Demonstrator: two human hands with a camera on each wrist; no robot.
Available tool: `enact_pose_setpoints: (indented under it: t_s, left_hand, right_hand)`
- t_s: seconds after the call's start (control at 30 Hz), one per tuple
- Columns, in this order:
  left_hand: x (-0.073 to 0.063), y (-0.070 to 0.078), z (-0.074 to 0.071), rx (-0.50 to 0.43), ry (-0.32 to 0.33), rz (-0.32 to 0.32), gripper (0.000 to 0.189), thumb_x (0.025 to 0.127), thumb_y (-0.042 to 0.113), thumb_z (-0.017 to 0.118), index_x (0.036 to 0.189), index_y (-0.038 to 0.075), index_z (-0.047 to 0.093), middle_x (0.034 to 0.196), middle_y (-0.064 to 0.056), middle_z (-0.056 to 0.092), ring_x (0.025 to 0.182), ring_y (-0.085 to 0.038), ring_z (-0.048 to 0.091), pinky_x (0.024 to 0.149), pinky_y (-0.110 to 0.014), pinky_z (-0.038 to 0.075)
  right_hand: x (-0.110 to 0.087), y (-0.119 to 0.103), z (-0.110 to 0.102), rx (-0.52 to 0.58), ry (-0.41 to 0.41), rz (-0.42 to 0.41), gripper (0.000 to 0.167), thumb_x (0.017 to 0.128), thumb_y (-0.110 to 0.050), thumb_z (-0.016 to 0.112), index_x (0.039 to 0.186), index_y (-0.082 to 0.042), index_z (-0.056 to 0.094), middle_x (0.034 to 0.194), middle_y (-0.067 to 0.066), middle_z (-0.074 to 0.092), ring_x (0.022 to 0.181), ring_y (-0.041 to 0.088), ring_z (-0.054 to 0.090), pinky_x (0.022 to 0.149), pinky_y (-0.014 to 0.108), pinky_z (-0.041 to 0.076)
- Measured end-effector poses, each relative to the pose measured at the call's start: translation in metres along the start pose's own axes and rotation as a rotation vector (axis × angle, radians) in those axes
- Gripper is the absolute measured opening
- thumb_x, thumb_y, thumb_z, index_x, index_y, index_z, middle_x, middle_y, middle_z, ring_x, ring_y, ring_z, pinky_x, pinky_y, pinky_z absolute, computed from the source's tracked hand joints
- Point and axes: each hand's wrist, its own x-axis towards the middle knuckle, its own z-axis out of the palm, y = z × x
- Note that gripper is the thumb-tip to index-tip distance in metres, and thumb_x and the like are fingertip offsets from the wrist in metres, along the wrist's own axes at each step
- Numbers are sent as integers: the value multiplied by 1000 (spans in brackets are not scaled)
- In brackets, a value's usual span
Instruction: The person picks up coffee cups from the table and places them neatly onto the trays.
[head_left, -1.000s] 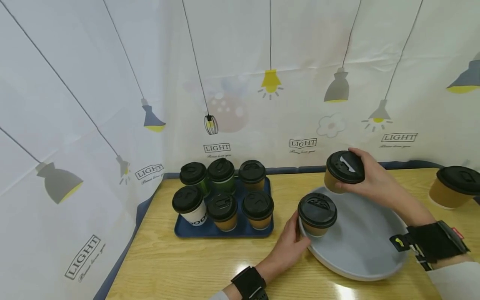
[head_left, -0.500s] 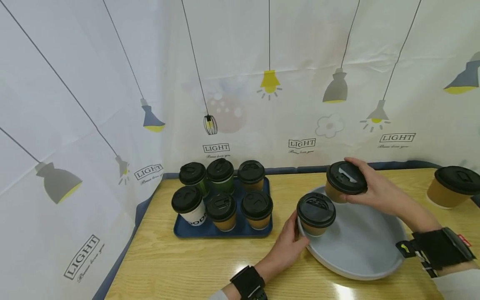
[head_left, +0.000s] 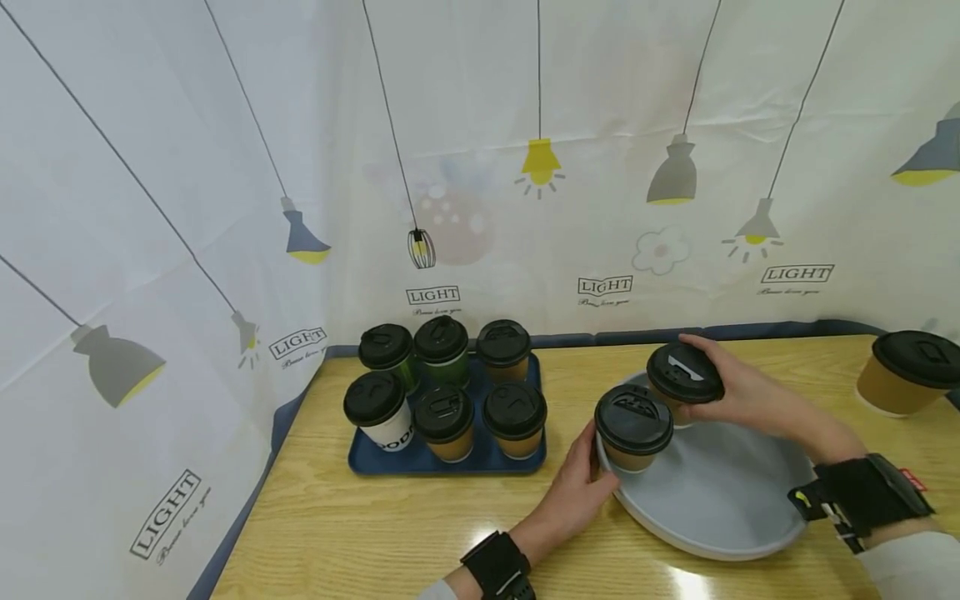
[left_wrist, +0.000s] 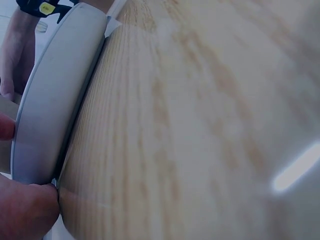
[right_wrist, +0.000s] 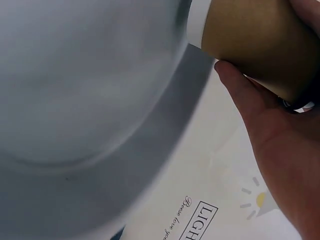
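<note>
My right hand (head_left: pixel 742 396) grips a brown paper coffee cup (head_left: pixel 684 372) with a black lid, over the far left part of a round grey tray (head_left: pixel 738 500). In the right wrist view, the cup's white base (right_wrist: pixel 199 22) is close to the tray's inner wall; whether it touches the tray cannot be made out. My left hand (head_left: pixel 576 493) holds the tray's left rim, its thumb and a finger on either side of the tray wall (left_wrist: pixel 55 100) in the left wrist view. Another lidded brown cup (head_left: pixel 634 427) stands upright on the tray beside that hand.
A blue rectangular tray (head_left: pixel 482 457) to the left bears several black-lidded cups, brown, green and one white (head_left: pixel 390 431). One more brown cup (head_left: pixel 900 385) stands on the wooden table (head_left: pixel 360 533) at the far right. A printed curtain (head_left: pixel 510 233) hangs behind.
My right hand has lowered its coffee cup toward the grey tray, close behind the standing cup. The left hand and the tray have stayed put.
</note>
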Motion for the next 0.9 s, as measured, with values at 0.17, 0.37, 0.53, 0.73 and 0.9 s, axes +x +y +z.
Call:
enact_pose_setpoints:
  t_s: [0.17, 0.37, 0.53, 0.73, 0.9]
  left_hand:
    - [0, 0, 0, -6, 2, 4, 82, 97, 18, 57, 167, 18, 14, 169, -1, 18, 153, -12, 20, 122, -30, 26]
    - [1, 0, 0, -12, -4, 8, 83, 97, 18, 57, 167, 18, 13, 169, -1, 17, 153, -12, 20, 122, -30, 26]
    - [0, 0, 0, -13, -2, 3, 83, 97, 18, 57, 167, 18, 13, 169, -1, 17, 154, -13, 20, 122, -31, 26]
    - [0, 1, 1, -17, 2, 0, 83, 96, 18, 57, 167, 18, 13, 169, 0, 18, 154, -13, 20, 122, -31, 26]
    - [0, 1, 0, -20, -1, -3, 83, 97, 18, 57, 167, 19, 13, 169, 0, 17, 153, -12, 20, 122, -31, 26]
  right_hand:
    - [2, 2, 6, 14, -7, -16, 115, 80, -32, 92, 161, 2, 18, 145, 34, 44, 129, 51, 48, 100, 65, 41]
    - [4, 5, 12, 18, 12, -25, 116, 79, -30, 93, 161, 4, 17, 144, 36, 44, 128, 51, 50, 100, 66, 42]
    - [8, 5, 14, -6, 24, -12, 116, 78, -27, 93, 160, 6, 18, 144, 37, 44, 127, 51, 51, 100, 65, 43]
    - [10, 3, 15, -26, 16, 23, 116, 78, -27, 92, 161, 5, 18, 145, 36, 43, 128, 50, 50, 100, 65, 43]
    - [11, 3, 16, -51, 13, -1, 118, 79, -24, 92, 163, 5, 15, 147, 37, 41, 129, 52, 48, 100, 66, 43]
